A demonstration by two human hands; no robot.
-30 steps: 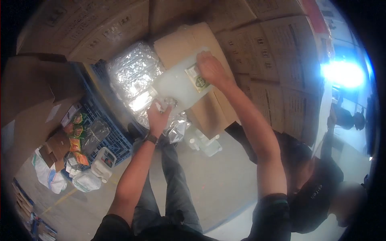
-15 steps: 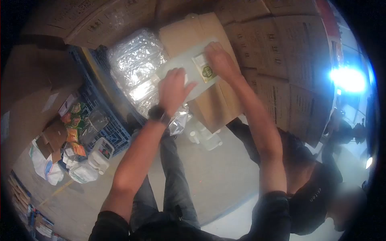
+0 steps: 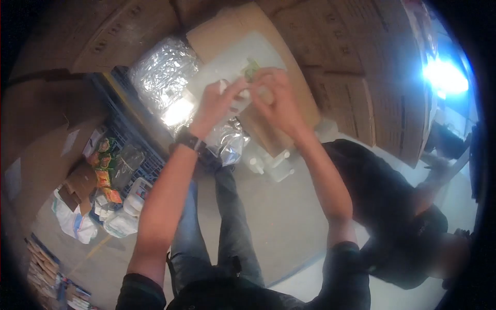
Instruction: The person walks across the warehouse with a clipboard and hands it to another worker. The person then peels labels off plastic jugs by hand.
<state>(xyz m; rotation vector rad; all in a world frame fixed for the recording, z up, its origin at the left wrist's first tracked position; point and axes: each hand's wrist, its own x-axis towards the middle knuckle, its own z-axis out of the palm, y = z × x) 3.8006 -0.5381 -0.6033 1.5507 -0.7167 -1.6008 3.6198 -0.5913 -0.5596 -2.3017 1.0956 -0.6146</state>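
The left hand (image 3: pixel 219 103) and right hand (image 3: pixel 279 101) meet over a translucent white jug (image 3: pixel 219 67), fingertips close together. The left fingers are bent inward, with whitish material at their tips; blur prevents telling whether it is gripped. The right fingers are curled, thumb towards the left hand; what they grip, if anything, cannot be told.

The jug lies beneath and just beyond the fingers, across the upper face of a cardboard box (image 3: pixel 222 28). Its green-marked label (image 3: pixel 251 67) sits directly beyond the right fingertips, partly covered by them. A dark wristwatch (image 3: pixel 188 139) is on the left wrist, behind the fingers.

Silvery wrapped material (image 3: pixel 164 72) stands to the left of the left fingers. Nearer the body than the fingers, below the box, pale containers (image 3: pixel 281 169) rest on the floor. Well left of the fingers and nearer the body are coloured packets (image 3: pixel 105 168) and a white sack (image 3: pixel 77 225). Stacked cartons (image 3: pixel 382 77) rise to the right of the right fingers. A co-worker (image 3: pixel 392 217) in dark clothing bends, well to the right.
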